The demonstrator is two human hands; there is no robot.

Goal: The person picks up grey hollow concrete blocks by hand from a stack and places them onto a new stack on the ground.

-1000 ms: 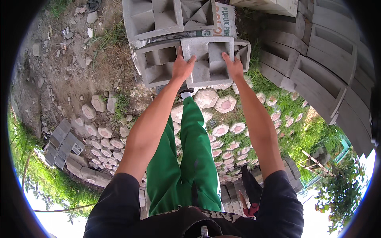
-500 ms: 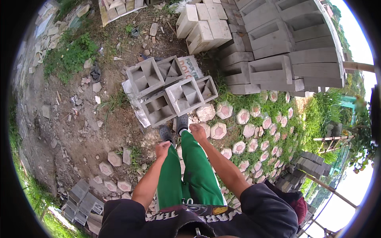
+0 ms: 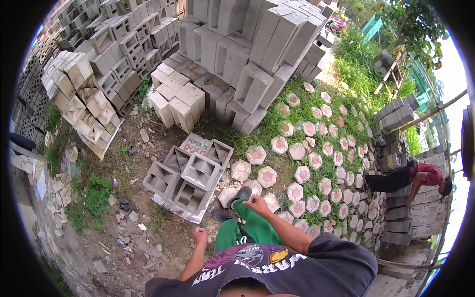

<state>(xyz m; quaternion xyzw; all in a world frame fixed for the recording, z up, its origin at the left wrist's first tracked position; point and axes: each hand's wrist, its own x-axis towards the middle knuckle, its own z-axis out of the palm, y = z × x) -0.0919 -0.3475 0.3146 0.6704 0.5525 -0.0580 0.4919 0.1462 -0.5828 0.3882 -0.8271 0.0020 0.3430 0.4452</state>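
My left hand (image 3: 200, 236) hangs by my left thigh, its fingers curled with nothing showing in them. In front of my right thigh is my right hand (image 3: 257, 204), also loosely closed and apparently holding nothing. Beyond my feet a small group of hollow grey concrete blocks rests on a flattened printed sack (image 3: 196, 142). One block (image 3: 200, 170) lies on top of the others, and another block (image 3: 161, 179) is at the group's left. Neither hand touches the blocks. My right shoe (image 3: 241, 194) is near their right corner.
Tall stacks of grey blocks (image 3: 225, 54) rise ahead, with paler blocks (image 3: 179, 96) in front. Hexagonal pavers (image 3: 302, 174) are set in grass on the right. At far right a person in a red shirt (image 3: 428, 174) bends beside stacked blocks. Rubble and weeds (image 3: 90, 200) cover the left.
My view has swung up and to the right, bringing the far stacks and the other person into sight. My left hand has moved out from my thigh. The grouped blocks look unchanged.
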